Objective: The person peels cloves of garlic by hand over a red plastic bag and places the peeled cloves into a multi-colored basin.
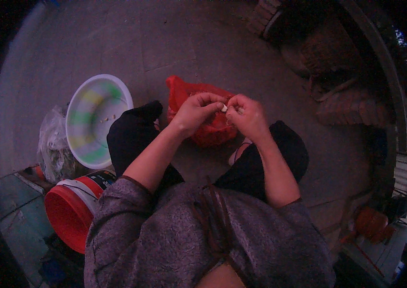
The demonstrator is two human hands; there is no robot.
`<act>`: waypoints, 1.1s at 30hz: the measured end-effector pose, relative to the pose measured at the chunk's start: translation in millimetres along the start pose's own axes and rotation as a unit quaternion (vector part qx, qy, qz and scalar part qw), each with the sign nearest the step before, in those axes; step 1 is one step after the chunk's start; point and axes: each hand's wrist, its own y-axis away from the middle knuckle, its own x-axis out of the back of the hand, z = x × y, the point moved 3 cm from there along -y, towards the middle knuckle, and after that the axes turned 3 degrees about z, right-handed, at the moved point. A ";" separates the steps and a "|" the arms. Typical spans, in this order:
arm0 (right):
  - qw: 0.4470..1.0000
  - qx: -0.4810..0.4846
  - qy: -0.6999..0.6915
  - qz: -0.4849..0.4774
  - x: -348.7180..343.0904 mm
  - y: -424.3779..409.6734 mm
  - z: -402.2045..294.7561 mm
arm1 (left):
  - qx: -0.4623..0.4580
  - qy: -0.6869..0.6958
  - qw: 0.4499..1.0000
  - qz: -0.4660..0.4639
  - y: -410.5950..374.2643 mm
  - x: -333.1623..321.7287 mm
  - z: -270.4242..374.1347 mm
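My left hand (pixel 200 111) and my right hand (pixel 247 116) meet over a red plastic bag (pixel 192 88) on the floor between my feet. A small white piece (pixel 224 107), perhaps a garlic clove, sits between the fingertips of both hands. Another pale piece (pixel 240 111) shows within the curled fingers of my right hand. What fills the bag is too dark to name. To the left, a plastic basin (pixel 91 108) with green, yellow and white bands holds several small pale pieces (pixel 108 118).
Beside the basin is a clear plastic bag (pixel 54 144) of greenish stuff. A red and white bucket (pixel 70 216) lies tipped at lower left. Stacked bricks (pixel 347 108) and a dark woven container (pixel 329 50) stand at right. A reddish-orange object (pixel 371 223) is at lower right.
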 end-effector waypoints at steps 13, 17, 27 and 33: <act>0.943 -0.160 -0.291 -0.033 2.6 -1.0 11.9 | 0.082 0.182 0.979 -0.046 3.5 -7.7 4.5; 0.975 -0.123 -0.185 0.029 7.9 -2.0 -4.0 | 0.078 0.180 0.980 -0.043 4.1 -3.8 4.3; 0.997 0.058 0.009 0.050 4.8 2.2 -12.5 | 0.044 0.142 0.989 0.024 0.9 -3.5 1.2; 0.975 0.159 0.136 0.071 0.5 3.7 -19.0 | 0.023 0.083 0.996 0.030 -0.2 -1.0 -1.7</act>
